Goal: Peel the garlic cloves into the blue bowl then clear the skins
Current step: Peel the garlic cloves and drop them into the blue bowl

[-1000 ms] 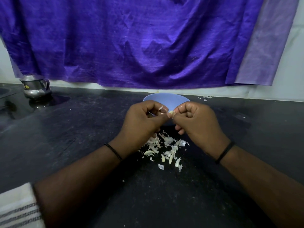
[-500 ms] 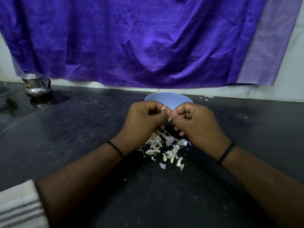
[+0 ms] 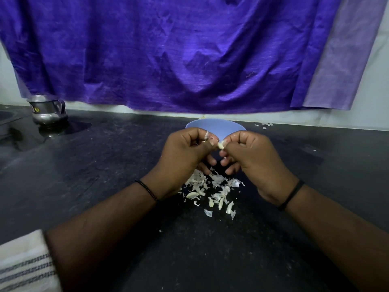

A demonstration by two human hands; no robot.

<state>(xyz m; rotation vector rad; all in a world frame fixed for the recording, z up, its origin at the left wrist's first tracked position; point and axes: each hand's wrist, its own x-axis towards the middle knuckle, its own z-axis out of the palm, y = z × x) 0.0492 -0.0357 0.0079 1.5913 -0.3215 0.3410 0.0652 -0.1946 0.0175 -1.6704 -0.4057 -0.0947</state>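
A small pale garlic clove (image 3: 220,145) is pinched between the fingertips of my right hand (image 3: 251,159). My left hand (image 3: 183,157) is right beside it, fingers curled, pinching a thin flake of skin (image 3: 206,135) by the thumb. Both hands hover just in front of the blue bowl (image 3: 216,127), whose near side they hide. Below them a heap of white garlic skins (image 3: 212,191) lies scattered on the black counter (image 3: 105,175).
A steel jug (image 3: 48,111) stands at the back left. A purple cloth (image 3: 179,53) hangs along the wall behind the bowl. A few skin bits (image 3: 264,125) lie right of the bowl. A striped white cloth (image 3: 23,264) sits at the lower left.
The hands have drawn slightly apart, exposing more of the clove between them. A flake of skin now sticks up from my left fingers. The view has tilted a little.
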